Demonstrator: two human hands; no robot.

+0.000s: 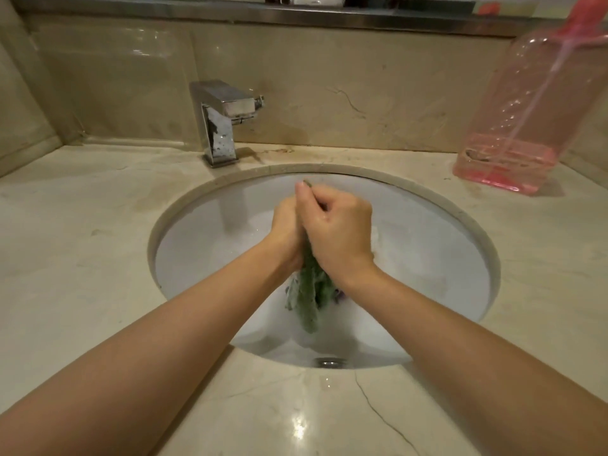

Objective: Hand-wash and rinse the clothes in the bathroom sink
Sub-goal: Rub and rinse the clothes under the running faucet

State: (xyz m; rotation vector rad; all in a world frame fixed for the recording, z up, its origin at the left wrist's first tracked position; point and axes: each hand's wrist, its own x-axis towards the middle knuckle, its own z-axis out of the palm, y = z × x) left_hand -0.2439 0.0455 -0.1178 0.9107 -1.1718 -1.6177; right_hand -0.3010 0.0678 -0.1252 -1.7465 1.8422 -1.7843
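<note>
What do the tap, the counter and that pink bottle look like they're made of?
The tap looks like polished metal, probably chrome: it mirrors its surroundings and shows water spots. The counter seems to be glossy beige marble or a look-alike, with dark veins and a light glare. The pink bottle looks like thin clear plastic, tinted, with liquid visible through it.

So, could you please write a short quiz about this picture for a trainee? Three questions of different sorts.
1. True or false: both hands grip the green cloth.
2. Where does the pink bottle stand? A) in the sink B) on the counter, right of the basin C) beside the faucet
3. Fill in: the cloth hangs over the white ____.

Key:
1. True: left hand and right hand squeeze it.
2. B
3. sink
</note>
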